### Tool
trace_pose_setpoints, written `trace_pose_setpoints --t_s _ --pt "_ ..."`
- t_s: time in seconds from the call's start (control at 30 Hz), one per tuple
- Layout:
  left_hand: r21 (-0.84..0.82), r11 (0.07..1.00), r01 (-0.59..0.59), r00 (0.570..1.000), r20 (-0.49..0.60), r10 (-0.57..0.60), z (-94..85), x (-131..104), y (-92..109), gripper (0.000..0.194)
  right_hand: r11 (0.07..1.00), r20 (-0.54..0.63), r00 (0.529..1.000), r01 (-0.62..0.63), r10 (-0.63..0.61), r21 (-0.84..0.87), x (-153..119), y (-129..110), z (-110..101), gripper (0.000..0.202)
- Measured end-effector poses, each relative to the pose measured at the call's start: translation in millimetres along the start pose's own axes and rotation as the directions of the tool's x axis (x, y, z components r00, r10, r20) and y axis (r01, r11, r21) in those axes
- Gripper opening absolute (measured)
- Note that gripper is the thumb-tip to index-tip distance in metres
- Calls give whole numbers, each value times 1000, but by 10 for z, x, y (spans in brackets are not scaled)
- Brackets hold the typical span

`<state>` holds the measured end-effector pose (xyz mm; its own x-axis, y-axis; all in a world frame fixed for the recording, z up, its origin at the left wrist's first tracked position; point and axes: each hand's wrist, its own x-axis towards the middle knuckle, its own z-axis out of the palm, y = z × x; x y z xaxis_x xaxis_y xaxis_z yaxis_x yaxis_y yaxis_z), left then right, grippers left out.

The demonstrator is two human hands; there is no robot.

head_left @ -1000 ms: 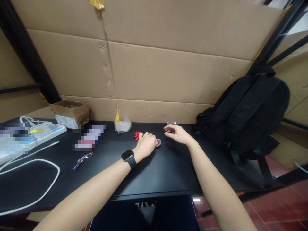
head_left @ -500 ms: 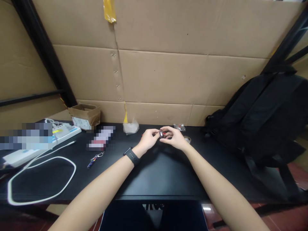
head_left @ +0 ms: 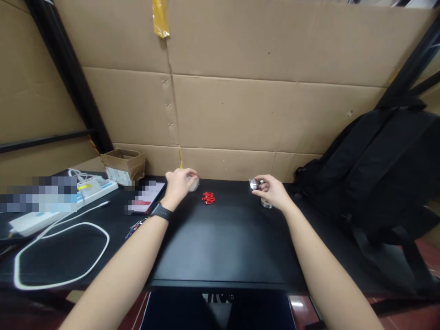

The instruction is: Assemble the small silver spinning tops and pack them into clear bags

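Note:
My left hand (head_left: 178, 184), wearing a dark wristband, is at the crumpled clear plastic bag (head_left: 194, 185) near the back of the table. Its thumb and fingers are curled together; a speck of red shows by the fingertips, but what they grip is unclear. Between the hands lies a small bundle of red cord (head_left: 208, 198). My right hand (head_left: 273, 191) pinches a small shiny round metal disc (head_left: 254, 184) above the table. Just beneath this hand rests another small round, glassy-looking item (head_left: 266, 203), partly covered by it.
A black backpack (head_left: 381, 174) fills the right side. On the left are a phone (head_left: 146, 198), a keychain (head_left: 134, 227) partly behind my forearm, a white power strip (head_left: 37, 224), a looped white cable (head_left: 108, 238) and an open cardboard box (head_left: 124, 164). A cardboard wall (head_left: 240, 110) stands behind.
My hands were together over the middle with the round disc between them. They have moved apart, the left to the plastic bag, the right carrying the disc rightward. The red cord is now uncovered.

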<state>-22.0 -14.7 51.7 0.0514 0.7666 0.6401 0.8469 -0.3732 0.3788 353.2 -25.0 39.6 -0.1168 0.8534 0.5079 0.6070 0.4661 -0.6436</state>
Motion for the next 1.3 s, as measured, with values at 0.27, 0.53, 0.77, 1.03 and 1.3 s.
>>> trace_pose_setpoints --t_s 0.27,0.53,0.77,1.03,1.3 --pt "-2 998 68 997 -27 -68 -25 13 -390 17 946 208 955 -147 213 -290 -33 381 -510 47" --pt "-240 940 -243 907 288 308 212 -100 24 16 945 369 885 -195 286 -264 -64 477 -451 55" --pt "-369 871 -324 849 292 439 305 -105 -33 21 942 364 880 -224 305 -249 -65 585 -384 53" --pt "-350 896 -274 836 373 402 296 -109 -34 22 947 377 881 -199 285 -252 -70 566 -400 49" --pt "-316 891 -326 807 398 437 258 -115 -15 16 945 380 875 -218 300 -243 -86 582 -436 52"
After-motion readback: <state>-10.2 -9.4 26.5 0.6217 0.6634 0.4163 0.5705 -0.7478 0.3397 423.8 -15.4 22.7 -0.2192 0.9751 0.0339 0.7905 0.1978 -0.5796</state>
